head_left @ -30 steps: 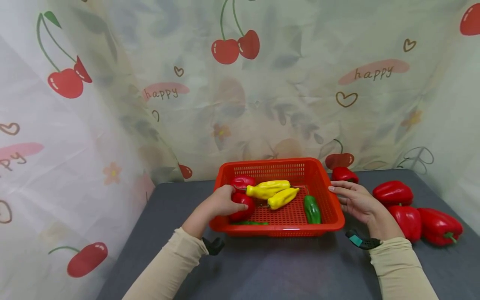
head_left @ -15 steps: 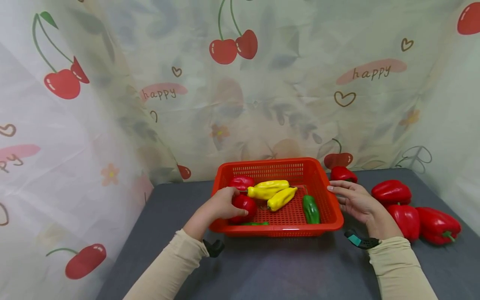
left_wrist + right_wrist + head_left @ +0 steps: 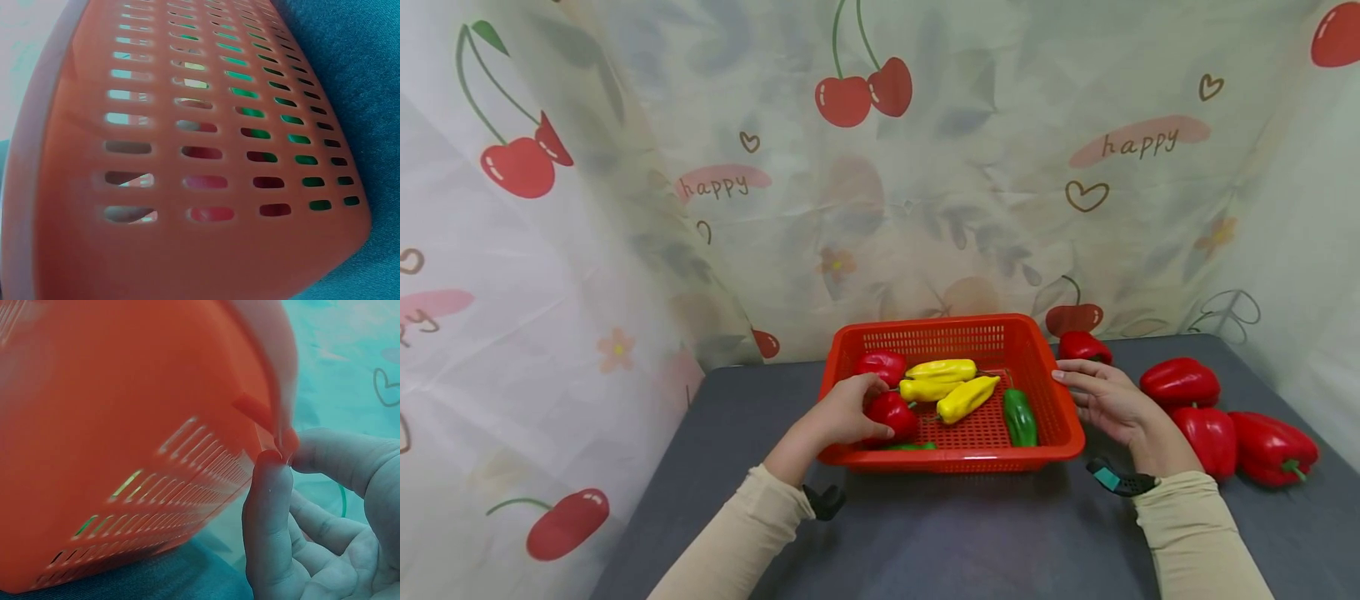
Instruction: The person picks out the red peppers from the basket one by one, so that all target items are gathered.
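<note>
In the head view my left hand [image 3: 848, 410] reaches over the left side of the red plastic basket [image 3: 955, 457], fingers and thumb around a red bell pepper [image 3: 898, 415] inside it. Another red pepper [image 3: 880, 365] lies just behind. Three yellow peppers [image 3: 967, 399] rest at the basket's middle, a green pepper [image 3: 1020, 418] to their right. A second green one [image 3: 912, 447] is partly hidden by the front wall. My right hand [image 3: 319, 550] pinches the basket's rim [image 3: 278, 369] between thumb and finger. Slotted basket wall [image 3: 75, 250] fills the left wrist view, hiding most of that hand.
Right of the basket, several red bell peppers [image 3: 1270, 447] lie on the dark grey table [image 3: 955, 533]. One red pepper [image 3: 1084, 347] sits near the back edge, behind my right hand. A cherry-patterned curtain [image 3: 910, 192] encloses the table at the back and sides.
The red bell pepper in my left hand has shifted slightly right and turned, its green stem now showing. The yellow peppers lie more spread apart, a third now distinct. My right hand stays at the rim.
</note>
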{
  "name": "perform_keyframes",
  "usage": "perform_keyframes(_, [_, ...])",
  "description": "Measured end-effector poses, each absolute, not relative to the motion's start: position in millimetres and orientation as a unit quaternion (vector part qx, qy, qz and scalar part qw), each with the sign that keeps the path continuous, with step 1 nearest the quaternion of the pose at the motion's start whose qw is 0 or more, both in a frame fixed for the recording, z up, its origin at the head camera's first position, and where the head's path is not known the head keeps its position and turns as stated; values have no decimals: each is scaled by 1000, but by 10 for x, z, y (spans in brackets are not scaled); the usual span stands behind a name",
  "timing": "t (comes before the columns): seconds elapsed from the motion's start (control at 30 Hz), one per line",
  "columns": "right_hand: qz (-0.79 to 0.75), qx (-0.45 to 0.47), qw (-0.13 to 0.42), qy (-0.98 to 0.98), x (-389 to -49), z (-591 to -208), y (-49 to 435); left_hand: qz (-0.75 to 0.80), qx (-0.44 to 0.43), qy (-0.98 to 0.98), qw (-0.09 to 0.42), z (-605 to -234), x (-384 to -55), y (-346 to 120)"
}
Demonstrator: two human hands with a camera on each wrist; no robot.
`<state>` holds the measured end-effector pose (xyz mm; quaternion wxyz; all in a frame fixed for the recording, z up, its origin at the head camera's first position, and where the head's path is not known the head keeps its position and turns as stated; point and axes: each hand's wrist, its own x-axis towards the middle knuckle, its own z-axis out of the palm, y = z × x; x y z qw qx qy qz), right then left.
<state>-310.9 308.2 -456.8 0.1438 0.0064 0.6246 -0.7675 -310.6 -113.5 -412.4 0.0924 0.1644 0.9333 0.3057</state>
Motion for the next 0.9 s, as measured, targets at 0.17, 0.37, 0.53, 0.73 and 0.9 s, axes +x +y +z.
perform_keyframes(0.17, [-769,7,146,622,-3109,-4562,3084,314,173,929,91,-4135,-3103,-1142])
perform_keyframes(0.37, [-773,7,147,617,-3110,-4571,3087,316,176,928,92,-4146,-3103,-1146])
perform_keyframes(0.53, [-774,5,148,615,-3115,-4583,3086,316,173,928,93,-4144,-3102,-1146])
perform_keyframes(0.73, [-774,2,147,616,-3118,-4587,3085,319,177,927,90,-4140,-3102,-1159])
perform_keyframes(0.9, [-774,0,147,616,-3116,-4582,3090,328,179,923,89,-4138,-3111,-1158])
